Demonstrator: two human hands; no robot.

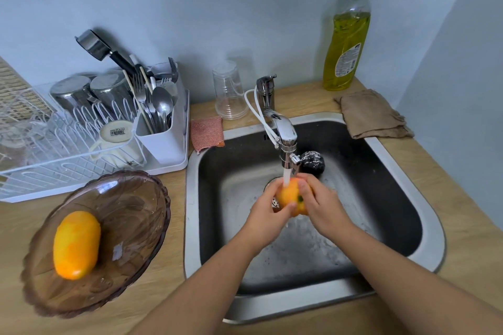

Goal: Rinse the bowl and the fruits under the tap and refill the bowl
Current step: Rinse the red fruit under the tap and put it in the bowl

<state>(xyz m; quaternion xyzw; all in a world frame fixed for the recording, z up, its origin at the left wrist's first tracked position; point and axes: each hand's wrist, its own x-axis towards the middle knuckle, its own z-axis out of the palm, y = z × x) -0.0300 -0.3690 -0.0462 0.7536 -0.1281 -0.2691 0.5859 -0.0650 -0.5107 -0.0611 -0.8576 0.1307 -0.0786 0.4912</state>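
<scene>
A black scourer (pixel 313 162) just behind fruit (pixel 290 196)

- bowl (pixel 141 228): brown tinted glass, scalloped rim, upright on the counter (pixel 168 288) just left of the sink (pixel 191 207); looks wet inside.
- first fruit (pixel 76 245): oblong, orange-yellow, lying on its side in the bowl's left half.
- second fruit (pixel 290 196): orange-yellow, dark green spot facing the camera, over the sink, gripped by left hand (pixel 268 211) and right hand (pixel 322 205); mostly covered, probably roundish.
- tap (pixel 284 133): chrome, running; stream (pixel 286 179) lands on the second fruit's top.
</scene>
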